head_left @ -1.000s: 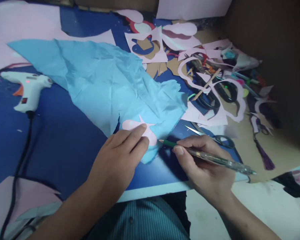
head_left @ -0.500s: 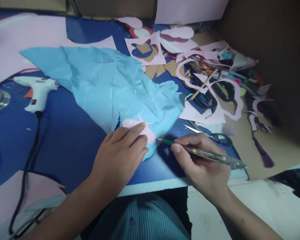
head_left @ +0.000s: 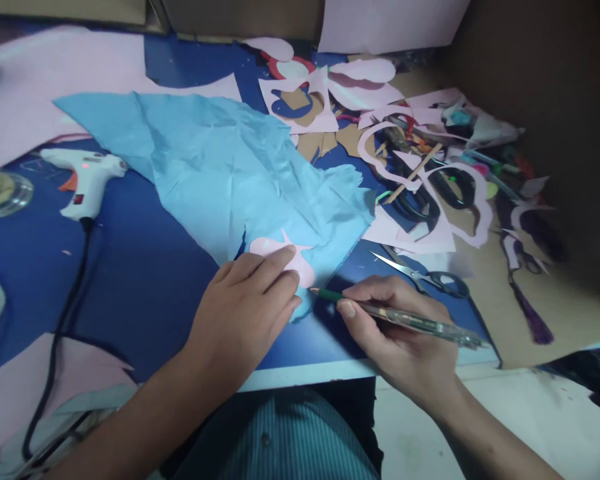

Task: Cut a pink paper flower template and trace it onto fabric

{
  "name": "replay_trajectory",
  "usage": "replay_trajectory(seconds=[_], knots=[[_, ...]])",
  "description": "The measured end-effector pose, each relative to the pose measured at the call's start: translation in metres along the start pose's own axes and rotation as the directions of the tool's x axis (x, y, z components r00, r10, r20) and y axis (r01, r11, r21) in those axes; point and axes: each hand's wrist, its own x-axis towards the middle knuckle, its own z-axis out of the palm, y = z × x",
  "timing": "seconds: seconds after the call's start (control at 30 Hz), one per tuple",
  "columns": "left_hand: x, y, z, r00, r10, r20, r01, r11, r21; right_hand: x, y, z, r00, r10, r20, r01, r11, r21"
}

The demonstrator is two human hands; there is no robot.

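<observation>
A crumpled light blue sheet (head_left: 200,153) lies across the blue table. On its lower corner sits a small pink cutout (head_left: 305,268), partly covered by my fingers. My left hand (head_left: 247,307) rests flat on the cutout and the sheet, its fingers stretched out. In my right hand (head_left: 400,327) is a pen (head_left: 420,321) with a green front end, held between thumb and fingers. The pen's tip touches or hovers just beside the cutout's lower right edge; which of the two cannot be told.
A white glue gun (head_left: 87,180) with a black cord lies at left, near a round clear container (head_left: 17,195). Scissors (head_left: 430,277) lie behind my right hand. Pink paper scraps (head_left: 410,233) and tools clutter the right, beside a cardboard wall (head_left: 540,100).
The pen tip has moved slightly down and left along the cutout's edge with my right hand. My left hand stays on the cutout. The whole view has shifted a little.
</observation>
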Motion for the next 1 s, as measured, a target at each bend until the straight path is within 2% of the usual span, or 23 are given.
replay_trajectory(seconds=[0.63,1.0], knots=[[0.0009,-0.0001,-0.0004,1.0,0.014,-0.018,-0.014,1.0,0.026,-0.0002,0.0015,-0.0003,1.0,0.023,-0.02,-0.024,0.998,-0.051],[0.0014,-0.0003,0.0013,0.999,0.016,-0.029,-0.015,1.0,0.023,-0.0023,0.0046,0.0014,0.995,0.079,-0.056,-0.083,0.995,-0.056]])
